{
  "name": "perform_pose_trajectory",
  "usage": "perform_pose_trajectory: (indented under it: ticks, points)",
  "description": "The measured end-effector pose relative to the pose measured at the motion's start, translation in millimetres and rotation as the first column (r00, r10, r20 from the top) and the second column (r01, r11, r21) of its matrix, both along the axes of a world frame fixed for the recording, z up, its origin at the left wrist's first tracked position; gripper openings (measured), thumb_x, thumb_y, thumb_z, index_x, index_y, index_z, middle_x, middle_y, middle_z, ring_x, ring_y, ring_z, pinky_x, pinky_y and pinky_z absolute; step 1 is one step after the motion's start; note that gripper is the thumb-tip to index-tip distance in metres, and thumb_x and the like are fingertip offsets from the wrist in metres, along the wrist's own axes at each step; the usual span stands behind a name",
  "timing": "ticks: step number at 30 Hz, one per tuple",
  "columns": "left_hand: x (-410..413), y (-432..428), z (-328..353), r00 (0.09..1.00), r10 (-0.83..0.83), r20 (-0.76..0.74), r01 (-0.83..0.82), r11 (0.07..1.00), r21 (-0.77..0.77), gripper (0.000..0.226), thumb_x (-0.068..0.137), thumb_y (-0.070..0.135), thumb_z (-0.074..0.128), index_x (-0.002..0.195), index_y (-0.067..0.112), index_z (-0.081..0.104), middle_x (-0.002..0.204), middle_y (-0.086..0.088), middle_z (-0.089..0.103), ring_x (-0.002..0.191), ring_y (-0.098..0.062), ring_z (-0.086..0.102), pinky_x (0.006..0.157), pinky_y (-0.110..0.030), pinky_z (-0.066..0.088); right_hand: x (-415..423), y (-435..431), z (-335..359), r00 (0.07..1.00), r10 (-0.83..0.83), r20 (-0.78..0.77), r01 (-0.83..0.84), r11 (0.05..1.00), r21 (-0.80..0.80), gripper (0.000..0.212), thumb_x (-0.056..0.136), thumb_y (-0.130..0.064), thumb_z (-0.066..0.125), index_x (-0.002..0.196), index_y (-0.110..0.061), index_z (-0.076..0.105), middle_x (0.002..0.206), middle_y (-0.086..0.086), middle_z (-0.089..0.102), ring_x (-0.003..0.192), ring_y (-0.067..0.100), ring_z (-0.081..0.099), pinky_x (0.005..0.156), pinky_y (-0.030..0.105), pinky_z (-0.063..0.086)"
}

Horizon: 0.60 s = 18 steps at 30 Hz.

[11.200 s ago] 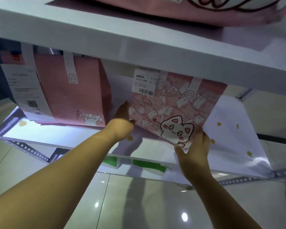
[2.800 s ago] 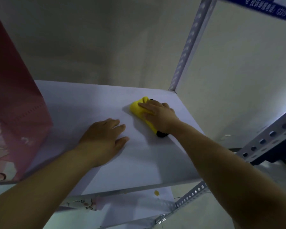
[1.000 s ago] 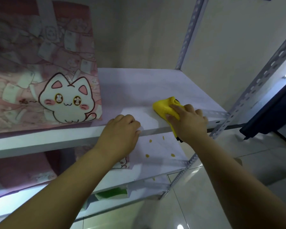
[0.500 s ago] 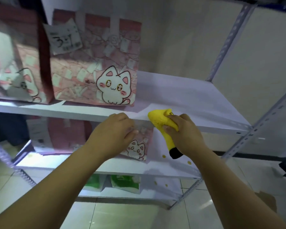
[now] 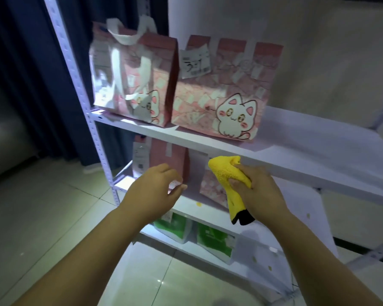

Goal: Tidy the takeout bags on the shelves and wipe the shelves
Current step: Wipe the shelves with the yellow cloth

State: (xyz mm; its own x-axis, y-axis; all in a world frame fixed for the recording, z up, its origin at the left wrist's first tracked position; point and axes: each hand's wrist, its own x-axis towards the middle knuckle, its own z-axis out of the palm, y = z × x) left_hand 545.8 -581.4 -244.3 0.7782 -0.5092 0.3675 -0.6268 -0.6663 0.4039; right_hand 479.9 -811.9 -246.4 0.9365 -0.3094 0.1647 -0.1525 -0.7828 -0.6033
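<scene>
Cloth first: the yellow cloth point(image 5: 227, 176) looks soft, fluffy and light, likely to bunch under any pressure, so a grip round its middle suits it. That is where the right hand point(image 5: 260, 192) grasps it, fingers wrapped round. It hangs just in front of the upper shelf point(image 5: 296, 156), at the front edge; whether it touches I cannot tell. Its long axis runs nearly upright, yellow tip up by the edge, black end drooping below the hand.

The left hand point(image 5: 155, 192) hovers before the middle shelf point(image 5: 123, 184), fingers loosely curled, holding nothing.

On the upper shelf the handled bag point(image 5: 131, 85) and the wide cat bag point(image 5: 221, 96) stand upright, side by side, printed faces forward. Both look light and easily creased, so they are best taken by the white handles point(image 5: 128, 38) or low at both sides. The wide bag's long axis lies along the shelf.
</scene>
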Motion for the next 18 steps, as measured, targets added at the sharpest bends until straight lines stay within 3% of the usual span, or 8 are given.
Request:
perform_pose_trajectory:
  ticks: [3, 6, 9, 18]
  points:
    - [8, 22, 4, 0.999, 0.035, -0.01, -0.035, 0.999, 0.031, 0.023, 0.088, 0.041, 0.055, 0.101, 0.024, 0.064, 0.1, 0.007, 0.059, 0.086, -0.012, 0.054, 0.071, -0.031, 0.05, 14, 24, 4, 0.998, 0.051, 0.026, -0.051, 0.999, -0.005, 0.042, 0.091, -0.033, 0.054, 0.133, -0.027, 0.05, 0.128, 0.005, 0.05, 0.114, 0.023, 0.049, 0.094, 0.034, 0.039]
    - [24, 44, 6, 0.999, 0.033, 0.015, -0.033, 0.999, 0.03, 0.025, 0.089, 0.042, 0.054, 0.102, 0.023, 0.064, 0.101, 0.008, 0.06, 0.09, -0.012, 0.053, 0.071, -0.025, 0.045, 32, 47, 9, 0.995, 0.092, 0.032, -0.091, 0.995, -0.034, 0.042, 0.091, -0.034, 0.053, 0.133, -0.027, 0.05, 0.122, 0.005, 0.052, 0.107, 0.023, 0.052, 0.086, 0.035, 0.042]
    - [45, 71, 8, 0.999, 0.043, 0.022, -0.044, 0.998, 0.044, 0.027, 0.089, 0.044, 0.052, 0.104, 0.025, 0.063, 0.102, 0.009, 0.059, 0.092, -0.011, 0.054, 0.073, -0.027, 0.048, 51, 73, 15, 0.994, 0.083, 0.077, -0.081, 0.996, -0.032, 0.044, 0.091, -0.032, 0.055, 0.134, -0.025, 0.049, 0.12, 0.005, 0.049, 0.107, 0.022, 0.049, 0.082, 0.029, 0.034]
    - [109, 142, -4, 0.998, 0.054, 0.035, -0.056, 0.997, 0.052, 0.026, 0.088, 0.048, 0.051, 0.101, 0.029, 0.063, 0.095, 0.014, 0.056, 0.083, -0.004, 0.046, 0.068, -0.019, 0.042, 101, 137, 15, 0.985, 0.058, 0.165, -0.05, 0.998, -0.047, 0.042, 0.09, -0.03, 0.056, 0.132, -0.024, 0.052, 0.107, 0.006, 0.049, 0.094, 0.017, 0.045, 0.077, 0.028, 0.033]
